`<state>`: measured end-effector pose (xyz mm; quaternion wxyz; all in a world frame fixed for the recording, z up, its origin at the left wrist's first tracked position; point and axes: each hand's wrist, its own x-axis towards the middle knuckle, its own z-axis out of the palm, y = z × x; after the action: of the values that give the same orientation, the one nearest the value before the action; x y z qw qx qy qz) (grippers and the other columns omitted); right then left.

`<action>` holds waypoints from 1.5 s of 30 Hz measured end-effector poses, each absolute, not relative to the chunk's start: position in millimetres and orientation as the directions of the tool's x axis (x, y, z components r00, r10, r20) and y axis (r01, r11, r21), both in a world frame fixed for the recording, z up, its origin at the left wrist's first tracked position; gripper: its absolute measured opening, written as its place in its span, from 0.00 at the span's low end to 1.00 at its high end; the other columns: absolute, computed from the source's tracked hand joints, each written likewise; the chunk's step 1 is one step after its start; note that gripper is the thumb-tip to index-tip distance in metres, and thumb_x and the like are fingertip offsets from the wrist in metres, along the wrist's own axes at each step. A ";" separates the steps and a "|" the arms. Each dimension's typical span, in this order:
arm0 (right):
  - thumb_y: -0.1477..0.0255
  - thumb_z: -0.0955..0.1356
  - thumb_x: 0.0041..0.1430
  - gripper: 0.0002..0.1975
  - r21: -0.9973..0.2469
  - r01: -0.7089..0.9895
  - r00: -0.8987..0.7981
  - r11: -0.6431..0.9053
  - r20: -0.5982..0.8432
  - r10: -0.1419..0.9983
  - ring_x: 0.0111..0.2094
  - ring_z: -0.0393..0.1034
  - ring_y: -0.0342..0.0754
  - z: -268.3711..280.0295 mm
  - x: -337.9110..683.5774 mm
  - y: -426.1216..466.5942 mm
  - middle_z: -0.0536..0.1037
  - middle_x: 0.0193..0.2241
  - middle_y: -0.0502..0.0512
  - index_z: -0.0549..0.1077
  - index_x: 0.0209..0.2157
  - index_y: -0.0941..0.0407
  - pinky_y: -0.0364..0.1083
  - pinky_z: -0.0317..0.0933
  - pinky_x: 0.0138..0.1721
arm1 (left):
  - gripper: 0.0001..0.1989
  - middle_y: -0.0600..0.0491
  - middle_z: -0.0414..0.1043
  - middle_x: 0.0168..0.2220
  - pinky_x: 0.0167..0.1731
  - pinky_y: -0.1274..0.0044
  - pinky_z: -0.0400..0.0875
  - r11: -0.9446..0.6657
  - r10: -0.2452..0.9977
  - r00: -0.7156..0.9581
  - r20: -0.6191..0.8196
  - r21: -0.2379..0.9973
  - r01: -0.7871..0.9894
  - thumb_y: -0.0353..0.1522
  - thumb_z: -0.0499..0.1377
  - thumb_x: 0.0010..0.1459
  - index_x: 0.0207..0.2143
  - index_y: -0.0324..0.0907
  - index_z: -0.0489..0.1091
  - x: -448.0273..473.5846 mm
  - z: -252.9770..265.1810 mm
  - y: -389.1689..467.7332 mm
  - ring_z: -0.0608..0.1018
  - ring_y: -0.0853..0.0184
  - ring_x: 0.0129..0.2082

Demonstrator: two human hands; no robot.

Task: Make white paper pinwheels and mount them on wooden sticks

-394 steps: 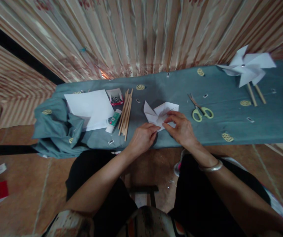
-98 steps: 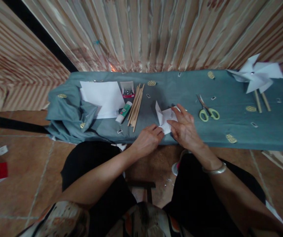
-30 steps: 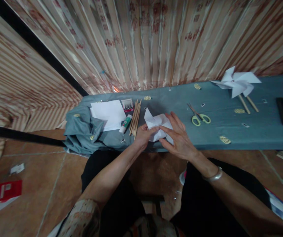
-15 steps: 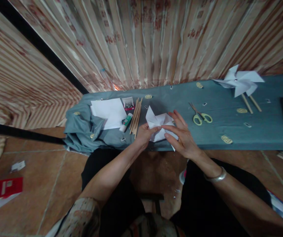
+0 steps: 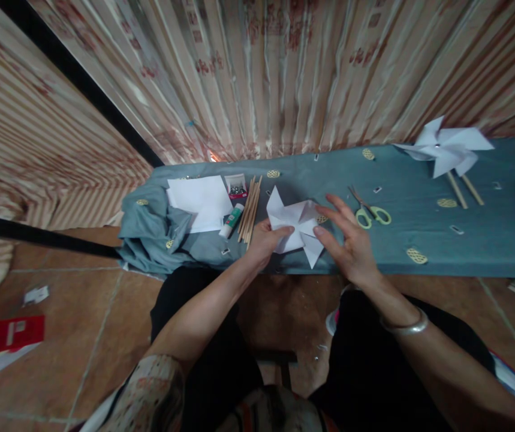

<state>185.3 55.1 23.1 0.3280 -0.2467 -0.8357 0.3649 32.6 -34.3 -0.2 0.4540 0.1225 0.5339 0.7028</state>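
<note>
Pinching a white folded-paper pinwheel head [image 5: 297, 223] in the left hand [image 5: 265, 244], with the thumb pressed near the middle and the fingers mostly hidden, probably to stop the folds springing up. Holding the right hand [image 5: 351, 246] wide, fingers spread, thumb tip right at the paper's edge, maybe to steady a blade. Can't tell how firmly. Working between both hands over the near edge of the teal patterned cloth [image 5: 333, 174], likely for easy reach.

Counting up: one pair of green-handled metal scissors [image 5: 366, 207] just beyond the right hand, handles turned toward the body, guessing for a quick grab. Past the left hand, seemingly grouped as supplies: one green-and-white glue stick [image 5: 231, 221], one small red-and-white open box [image 5: 239, 195] of shiny metal bits, roughly half a dozen thin pale wooden sticks [image 5: 250, 209] (too overlapped to count) and at least two blank white paper sheets [image 5: 201, 201]. Well right of the right hand, one white paper pinwheel [image 5: 446, 150] over two thicker-looking wooden rods [image 5: 457, 190], maybe parked out of the way.
</note>
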 end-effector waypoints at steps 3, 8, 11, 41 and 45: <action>0.52 0.70 0.54 0.32 -0.911 0.144 -0.563 0.386 0.245 0.789 0.61 0.61 0.60 16.2 182.7 64.9 0.68 0.60 0.63 0.69 0.56 0.53 0.60 0.59 0.60 | 0.18 0.53 0.79 0.27 0.32 0.76 0.69 -0.041 0.752 -0.584 -0.306 0.862 -0.504 0.32 0.73 0.29 0.27 0.38 0.77 28.7 2.2 -31.9 0.76 0.67 0.26; 0.49 0.74 0.45 0.34 -0.994 0.092 -0.583 -0.058 -0.101 0.806 0.56 0.69 0.59 6.4 176.2 72.0 0.76 0.53 0.62 0.73 0.51 0.54 0.59 0.61 0.59 | 0.17 0.51 0.79 0.28 0.35 0.74 0.70 -0.025 0.762 -0.556 -0.333 0.842 -0.539 0.31 0.72 0.32 0.29 0.37 0.77 24.7 6.9 -29.3 0.79 0.64 0.29; 0.50 0.76 0.41 0.34 -0.985 0.048 -0.501 -0.166 -0.167 0.849 0.57 0.68 0.58 8.5 175.3 73.9 0.75 0.54 0.59 0.74 0.47 0.52 0.57 0.59 0.61 | 0.17 0.50 0.80 0.29 0.37 0.73 0.71 -0.034 0.772 -0.545 -0.328 0.834 -0.551 0.31 0.72 0.34 0.31 0.37 0.77 22.4 9.9 -28.7 0.80 0.62 0.31; 0.63 0.81 0.24 0.20 -0.900 -0.058 -0.579 -0.431 -0.322 0.749 0.23 0.71 0.42 11.9 154.1 61.3 0.80 0.22 0.48 0.77 0.22 0.56 0.44 0.66 0.32 | 0.17 0.56 0.75 0.24 0.28 0.79 0.66 -0.040 0.798 -0.574 -0.183 0.935 -0.353 0.35 0.71 0.34 0.28 0.36 0.74 35.7 -0.9 -21.3 0.72 0.72 0.23; 0.63 0.80 0.27 0.18 -0.950 -0.011 -0.509 -0.313 -0.264 0.819 0.20 0.66 0.41 6.6 152.9 62.3 0.77 0.19 0.46 0.75 0.20 0.56 0.44 0.62 0.26 | 0.18 0.55 0.75 0.24 0.28 0.78 0.67 -0.052 0.794 -0.574 -0.198 0.920 -0.388 0.36 0.72 0.32 0.27 0.36 0.75 35.6 -1.8 -20.4 0.72 0.71 0.23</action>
<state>152.9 62.3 6.6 0.2941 -0.3987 -0.5070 0.7053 35.6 -20.4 -1.8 0.4219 0.1865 0.5441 0.7008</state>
